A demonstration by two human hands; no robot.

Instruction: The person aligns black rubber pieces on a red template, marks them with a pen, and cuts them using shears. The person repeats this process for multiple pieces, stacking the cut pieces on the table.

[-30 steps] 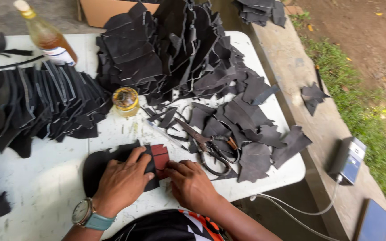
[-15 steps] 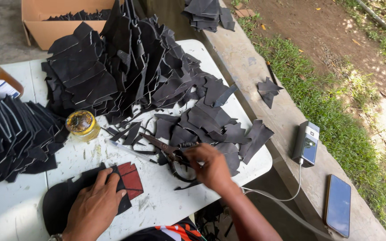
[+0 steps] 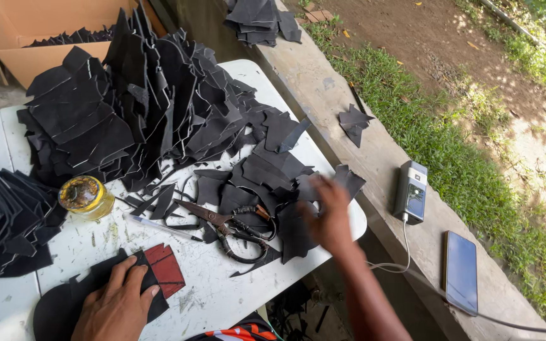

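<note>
My left hand [image 3: 118,303] lies flat on a black sole-shaped piece [image 3: 58,309] at the near edge of the white table [image 3: 203,290], with a small dark red patch [image 3: 164,270] beside my fingers. My right hand [image 3: 330,215] is blurred, its fingers spread over black scraps [image 3: 266,173] near the table's right edge; whether it touches them I cannot tell. Scissors with black handles [image 3: 232,227] lie between my two hands.
A tall heap of black cut pieces [image 3: 127,107] fills the far table. A small yellow glue jar [image 3: 83,194] stands at the left, beside stacked black pieces [image 3: 1,221]. A cardboard box [image 3: 33,38] sits behind. On the concrete ledge lie a phone [image 3: 461,271] and a cabled device [image 3: 411,191].
My right hand has moved from the scissors to the right, over the scraps at the table's edge. My left hand stays pressed on the black piece. The view has shifted a little.
</note>
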